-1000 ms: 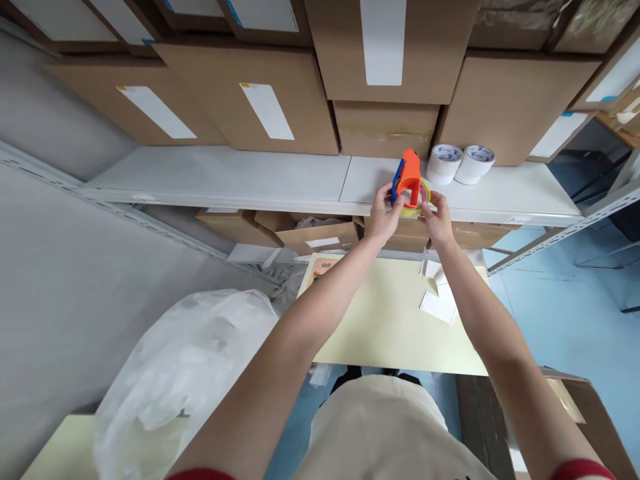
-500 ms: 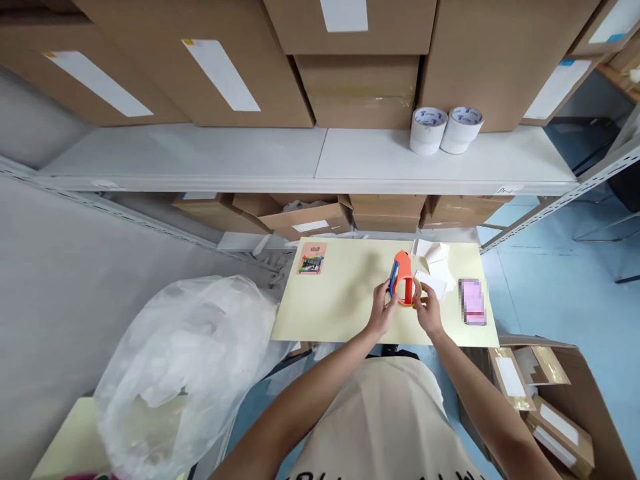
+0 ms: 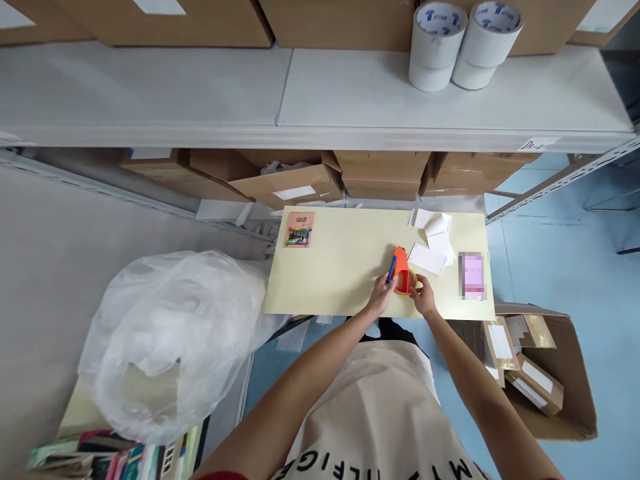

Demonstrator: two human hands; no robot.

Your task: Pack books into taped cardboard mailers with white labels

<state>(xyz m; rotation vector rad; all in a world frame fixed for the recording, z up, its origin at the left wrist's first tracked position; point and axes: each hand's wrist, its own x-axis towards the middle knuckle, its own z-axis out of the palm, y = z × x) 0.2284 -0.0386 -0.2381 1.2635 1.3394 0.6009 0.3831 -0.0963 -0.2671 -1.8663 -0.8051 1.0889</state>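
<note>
My left hand [image 3: 381, 295] is closed on the lower left side of the orange tape dispenser [image 3: 400, 259], right of centre in the frame; the fingers of my right hand [image 3: 424, 298] meet the right edge of its yellow roll, though I cannot tell whether they pinch it. The dispenser is over the near part of a pale yellow table [image 3: 340, 267]; whether it touches the top, I cannot tell. A pink picture card [image 3: 299, 230] lies at the table's far left corner, white papers [image 3: 427, 259] overlap just beyond the dispenser to the right, and a blurred pink object [image 3: 473, 276] lies by the right edge. A grey shelf [image 3: 190, 93] spans the upper frame, bearing two stacks of white tape rolls [image 3: 434, 60] at upper right, with cardboard boxes behind. A translucent plastic bag [image 3: 165, 333] bulges at lower left above books [image 3: 133, 463]; an open carton [image 3: 575, 393] holding smaller boxes stands lower right on blue floor [image 3: 535, 260].
</note>
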